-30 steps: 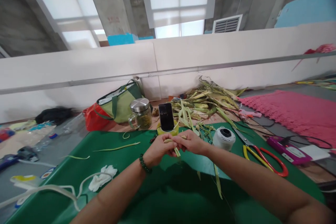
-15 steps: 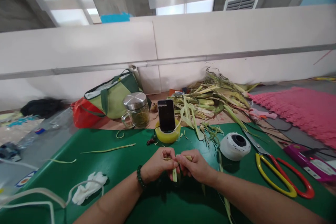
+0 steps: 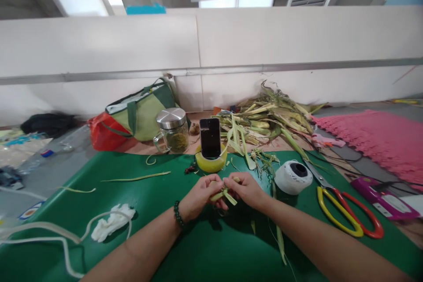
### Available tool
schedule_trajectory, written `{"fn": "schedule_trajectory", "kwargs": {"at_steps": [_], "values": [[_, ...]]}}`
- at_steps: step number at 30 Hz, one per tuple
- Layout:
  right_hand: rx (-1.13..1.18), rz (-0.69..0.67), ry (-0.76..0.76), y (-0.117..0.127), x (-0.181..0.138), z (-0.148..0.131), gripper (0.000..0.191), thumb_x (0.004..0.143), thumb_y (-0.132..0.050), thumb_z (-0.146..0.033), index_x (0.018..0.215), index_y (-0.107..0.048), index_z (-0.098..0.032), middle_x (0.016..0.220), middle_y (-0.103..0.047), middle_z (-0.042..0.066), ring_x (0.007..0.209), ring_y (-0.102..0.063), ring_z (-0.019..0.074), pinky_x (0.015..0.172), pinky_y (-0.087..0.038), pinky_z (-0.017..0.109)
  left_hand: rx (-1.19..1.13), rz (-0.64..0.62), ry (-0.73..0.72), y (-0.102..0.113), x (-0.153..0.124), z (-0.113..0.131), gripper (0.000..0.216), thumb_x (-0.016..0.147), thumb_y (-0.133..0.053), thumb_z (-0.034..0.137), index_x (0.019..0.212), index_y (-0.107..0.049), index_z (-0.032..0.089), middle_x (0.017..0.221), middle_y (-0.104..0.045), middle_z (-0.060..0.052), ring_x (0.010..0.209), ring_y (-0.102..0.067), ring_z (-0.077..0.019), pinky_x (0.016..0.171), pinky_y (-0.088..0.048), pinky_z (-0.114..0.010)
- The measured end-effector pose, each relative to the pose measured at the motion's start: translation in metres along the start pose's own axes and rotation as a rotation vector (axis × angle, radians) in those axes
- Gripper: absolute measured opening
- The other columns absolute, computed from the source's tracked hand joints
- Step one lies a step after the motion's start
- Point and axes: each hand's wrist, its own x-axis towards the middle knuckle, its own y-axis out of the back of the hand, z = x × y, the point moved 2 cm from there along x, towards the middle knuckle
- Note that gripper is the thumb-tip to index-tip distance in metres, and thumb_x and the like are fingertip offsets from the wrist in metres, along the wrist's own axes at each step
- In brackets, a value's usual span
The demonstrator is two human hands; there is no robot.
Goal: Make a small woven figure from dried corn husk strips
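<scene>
My left hand (image 3: 204, 194) and my right hand (image 3: 246, 190) meet above the green mat (image 3: 158, 211), fingers pinched close together. Between them are narrow pale-green corn husk strips (image 3: 228, 195), folded across one another, with short ends sticking out toward me. Both hands grip the strips; some fingertips are hidden behind them. A dark green bead bracelet (image 3: 178, 214) circles my left wrist. Just beyond the hands, a phone (image 3: 210, 139) stands upright in a yellow roll of tape (image 3: 211, 165). A loose husk strip (image 3: 280, 244) lies by my right forearm.
On the right are a white thread spool (image 3: 286, 180) and scissors (image 3: 343, 211) with yellow and red handles. Behind lies a pile of husks (image 3: 267, 116). A glass jar mug (image 3: 173, 134) stands left of the phone. Crumpled white tissue (image 3: 114, 224) and a pale cable (image 3: 49, 228) lie left.
The husk ends have turned from pointing straight down to lying crossed and slanting to the right. Both hands still pinch them. The whole view has shifted slightly.
</scene>
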Motion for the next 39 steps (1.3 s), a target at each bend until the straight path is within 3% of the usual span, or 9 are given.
{"fn": "schedule_trajectory", "kwargs": {"at_steps": [5, 7, 10, 12, 16, 18, 23, 27, 39], "values": [[-0.282, 0.133, 0.172, 0.01, -0.005, -0.013, 0.04, 0.086, -0.048, -0.047, 0.057, -0.046, -0.019, 0.054, -0.046, -0.002, 0.052, -0.043, 0.0105, 0.051, -0.033, 0.023, 0.125, 0.249, -0.078, 0.007, 0.001, 0.005, 0.053, 0.058, -0.074, 0.056, 0.082, -0.047, 0.018, 0.077, -0.059, 0.002, 0.048, -0.058, -0.0077, 0.044, -0.041, -0.018], [-0.335, 0.175, 0.213, 0.013, -0.006, -0.016, 0.038, 0.087, -0.046, -0.043, 0.058, -0.046, -0.019, 0.054, -0.046, -0.002, 0.053, -0.043, 0.0106, 0.053, -0.033, 0.023, 0.217, 0.295, -0.117, 0.009, 0.002, 0.006, 0.05, 0.06, -0.071, 0.057, 0.078, -0.046, 0.018, 0.071, -0.056, 0.004, 0.042, -0.05, -0.0052, 0.04, -0.038, -0.017], [-0.371, 0.201, 0.24, 0.014, -0.008, -0.018, 0.035, 0.087, -0.047, -0.042, 0.061, -0.049, -0.019, 0.057, -0.048, -0.002, 0.056, -0.045, 0.0111, 0.057, -0.036, 0.024, 0.338, 0.133, -0.106, 0.005, 0.001, 0.005, 0.046, 0.067, -0.063, 0.06, 0.064, -0.048, 0.016, 0.058, -0.05, 0.004, 0.044, -0.047, -0.0074, 0.041, -0.038, -0.02], [-0.283, 0.186, 0.174, 0.013, -0.008, -0.018, 0.031, 0.084, -0.051, -0.044, 0.067, -0.051, -0.019, 0.06, -0.049, -0.002, 0.057, -0.046, 0.0109, 0.055, -0.037, 0.023, 0.359, 0.027, -0.128, -0.001, -0.002, 0.005, 0.047, 0.07, -0.061, 0.059, 0.059, -0.05, 0.015, 0.058, -0.05, 0.001, 0.049, -0.048, -0.0096, 0.046, -0.041, -0.022], [0.093, -0.13, -0.15, 0.004, -0.007, -0.018, 0.042, 0.071, -0.066, -0.052, 0.09, -0.052, -0.018, 0.06, -0.052, -0.004, 0.049, -0.048, 0.0097, 0.04, -0.037, 0.019, 0.392, -0.003, -0.2, -0.008, -0.009, 0.008, 0.044, 0.077, -0.055, 0.056, 0.063, -0.057, 0.014, 0.057, -0.051, 0.0, 0.052, -0.046, -0.0103, 0.049, -0.038, -0.022], [0.208, -0.27, -0.234, 0.001, -0.008, -0.021, 0.047, 0.063, -0.073, -0.052, 0.087, -0.053, -0.017, 0.059, -0.055, -0.004, 0.048, -0.051, 0.0098, 0.038, -0.038, 0.018, 0.423, -0.044, -0.188, -0.01, -0.012, 0.01, 0.045, 0.079, -0.052, 0.056, 0.065, -0.057, 0.015, 0.055, -0.051, 0.001, 0.05, -0.045, -0.0099, 0.049, -0.036, -0.021], [0.303, -0.219, -0.266, 0.006, -0.009, -0.026, 0.044, 0.057, -0.08, -0.045, 0.069, -0.049, -0.016, 0.058, -0.058, -0.003, 0.05, -0.055, 0.0089, 0.042, -0.045, 0.018, 0.483, -0.064, -0.163, -0.012, -0.017, 0.012, 0.046, 0.082, -0.048, 0.056, 0.06, -0.052, 0.016, 0.05, -0.049, 0.001, 0.051, -0.045, -0.0106, 0.052, -0.035, -0.021], [0.287, -0.332, -0.284, 0.012, -0.011, -0.028, 0.04, 0.057, -0.081, -0.042, 0.07, -0.053, -0.015, 0.057, -0.06, -0.004, 0.047, -0.054, 0.0075, 0.041, -0.047, 0.018, 0.502, -0.065, -0.181, -0.013, -0.018, 0.013, 0.046, 0.084, -0.045, 0.054, 0.056, -0.048, 0.017, 0.048, -0.05, 0.0, 0.051, -0.044, -0.011, 0.052, -0.035, -0.022], [0.292, -0.354, -0.258, 0.011, -0.014, -0.03, 0.038, 0.062, -0.077, -0.044, 0.064, -0.05, -0.016, 0.045, -0.051, -0.007, 0.037, -0.048, 0.0057, 0.031, -0.038, 0.014, 0.409, -0.079, -0.046, -0.012, -0.019, 0.015, 0.039, 0.077, -0.052, 0.05, 0.054, -0.042, 0.019, 0.043, -0.042, 0.005, 0.041, -0.039, -0.0079, 0.042, -0.029, -0.019]]}}
